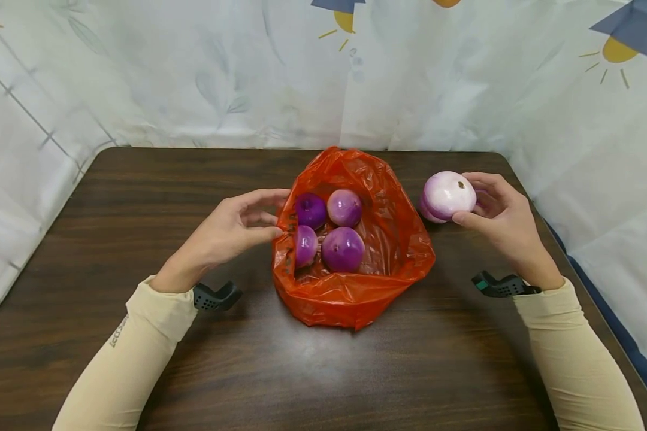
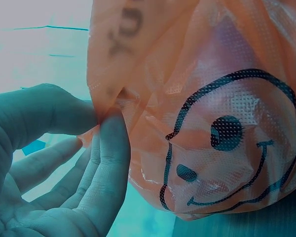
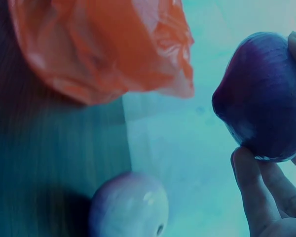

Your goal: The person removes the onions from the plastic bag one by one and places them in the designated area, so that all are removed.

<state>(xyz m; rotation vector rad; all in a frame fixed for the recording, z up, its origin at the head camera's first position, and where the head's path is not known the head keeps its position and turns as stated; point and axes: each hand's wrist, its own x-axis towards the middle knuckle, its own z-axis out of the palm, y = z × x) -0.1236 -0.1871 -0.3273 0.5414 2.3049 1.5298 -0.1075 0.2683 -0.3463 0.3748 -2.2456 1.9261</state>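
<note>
An orange-red plastic bag point(image 1: 356, 299) stands open on the table with several purple onions point(image 1: 343, 249) inside. My left hand point(image 1: 229, 230) is at the bag's left side, pinching its rim between thumb and fingers. The left wrist view shows that pinch on the bag point(image 2: 153, 113), which bears a printed smiling face. To the right of the bag, my right hand point(image 1: 498, 212) grips a pale purple onion point(image 1: 449, 194) above the table. In the right wrist view, thumb and fingers hold this onion point(image 3: 264, 98), and another onion point(image 3: 130, 205) rests on the table below, mostly hidden in the head view.
The dark wooden table point(image 1: 302, 371) extends around the bag. A pale patterned curtain point(image 1: 280, 78) hangs behind its far edge and along both sides. Each wrist carries a black band point(image 1: 215, 296).
</note>
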